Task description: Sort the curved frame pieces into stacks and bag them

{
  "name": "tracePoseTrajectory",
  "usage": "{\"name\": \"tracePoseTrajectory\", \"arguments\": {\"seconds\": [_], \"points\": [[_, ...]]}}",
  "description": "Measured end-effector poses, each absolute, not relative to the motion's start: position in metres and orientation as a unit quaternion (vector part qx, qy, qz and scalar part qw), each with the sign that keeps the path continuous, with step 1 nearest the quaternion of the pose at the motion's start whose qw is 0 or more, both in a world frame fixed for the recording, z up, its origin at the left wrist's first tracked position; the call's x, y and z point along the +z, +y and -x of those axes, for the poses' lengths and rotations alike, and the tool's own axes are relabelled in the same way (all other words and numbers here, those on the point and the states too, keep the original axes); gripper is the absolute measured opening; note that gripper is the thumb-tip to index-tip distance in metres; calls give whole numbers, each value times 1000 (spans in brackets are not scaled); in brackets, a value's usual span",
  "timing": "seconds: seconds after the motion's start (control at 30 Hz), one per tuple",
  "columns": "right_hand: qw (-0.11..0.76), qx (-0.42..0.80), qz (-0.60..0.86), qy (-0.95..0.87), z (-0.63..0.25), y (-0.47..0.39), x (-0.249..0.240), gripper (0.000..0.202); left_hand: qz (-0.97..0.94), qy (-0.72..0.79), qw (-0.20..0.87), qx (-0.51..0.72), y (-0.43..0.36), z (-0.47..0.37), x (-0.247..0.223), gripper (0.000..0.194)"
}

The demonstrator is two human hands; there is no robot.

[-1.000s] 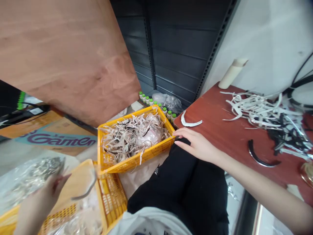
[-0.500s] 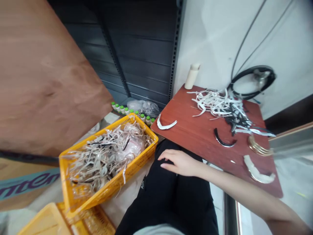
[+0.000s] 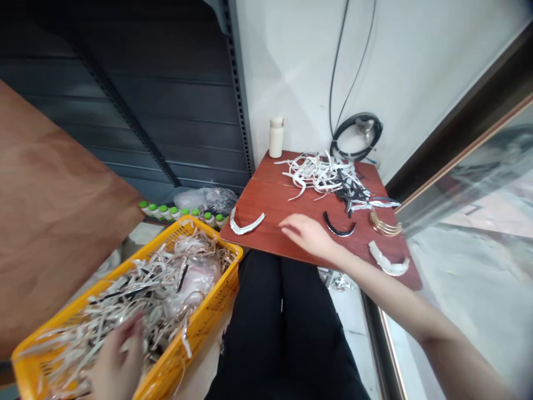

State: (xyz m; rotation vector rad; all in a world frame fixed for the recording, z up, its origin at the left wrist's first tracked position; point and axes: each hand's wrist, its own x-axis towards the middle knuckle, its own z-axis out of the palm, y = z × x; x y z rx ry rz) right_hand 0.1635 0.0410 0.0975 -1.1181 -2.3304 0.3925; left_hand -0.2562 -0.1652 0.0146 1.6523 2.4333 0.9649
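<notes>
My right hand [image 3: 306, 236] hovers over the front of the red-brown table [image 3: 270, 191], fingers loosely stretched and holding nothing. To its left is a bundle of white curved strips [image 3: 246, 225]; to its right, a bundle of black curved strips [image 3: 339, 226]. My left hand [image 3: 119, 358] is over the near part of the yellow basket [image 3: 166, 355], above a heap of pale strips [image 3: 137, 294]. Motion blurs its fingers, and I cannot see whether they grip a strip.
Loose white strips [image 3: 314, 172] and black strips [image 3: 352, 189] lie at the table's back. Gold-coloured curved bands [image 3: 385, 225], a white curved bundle [image 3: 387, 261] and a cream bottle [image 3: 276, 137] are also on it. Several green-capped bottles [image 3: 164, 212] stand behind the basket.
The view has swung right. My right hand has moved from above my lap to over the table. My left hand has come into view over the basket.
</notes>
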Motion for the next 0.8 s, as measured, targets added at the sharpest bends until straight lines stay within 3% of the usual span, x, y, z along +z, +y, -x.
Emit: {"name": "tracePoseTrajectory", "arguments": {"seconds": [0.2,0.4,0.53,0.6,0.67,0.7,0.8], "points": [[140,-76,536,-829,-199,136,98,33,-743,544,102,376,-66,112,32,22],[84,-67,475,-873,-206,172,86,23,-791,463,148,372,-40,32,39,23],[126,-57,478,-867,-207,164,89,27,-780,477,154,376,-43,20,30,29],[264,19,498,-826,-204,147,94,26,-765,496,128,391,-45,18,28,38],[446,185,492,-724,-199,119,98,24,-751,512,84,409,-46,16,30,47],[494,286,475,-669,-196,103,99,26,-749,513,58,415,-44,15,32,51],[498,524,450,-524,-190,53,93,31,-769,497,0,402,-36,8,39,55]]}}
